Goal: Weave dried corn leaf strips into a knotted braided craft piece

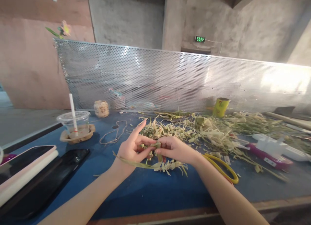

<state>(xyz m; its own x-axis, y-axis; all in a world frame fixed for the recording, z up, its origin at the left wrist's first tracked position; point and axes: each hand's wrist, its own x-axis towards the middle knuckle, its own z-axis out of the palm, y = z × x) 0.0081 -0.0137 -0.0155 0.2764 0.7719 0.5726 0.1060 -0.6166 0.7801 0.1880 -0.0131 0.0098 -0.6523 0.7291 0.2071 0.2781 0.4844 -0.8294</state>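
Note:
My left hand (131, 150) and my right hand (177, 148) meet over the middle of the blue table. Both pinch a folded strip of dried leaf (157, 145) between thumb and fingers, while the left index finger points upward. Below the hands hangs a length of knotted dried leaf strips (170, 166), with one long end running left across my left wrist. Behind them lies a loose heap of pale green dried leaf strips (165, 128). Partly under my right forearm is a yellow loop handle (234, 178), perhaps of scissors.
At left stand a plastic cup (79, 121) with a straw in a cardboard holder, phones (48, 183), and a small woven jar (101, 108). A thin cord (114, 139) lies nearby. At right are a green cylinder (221, 107) and a purple-and-white charger (269, 153). A perforated metal screen (155, 73) borders the back.

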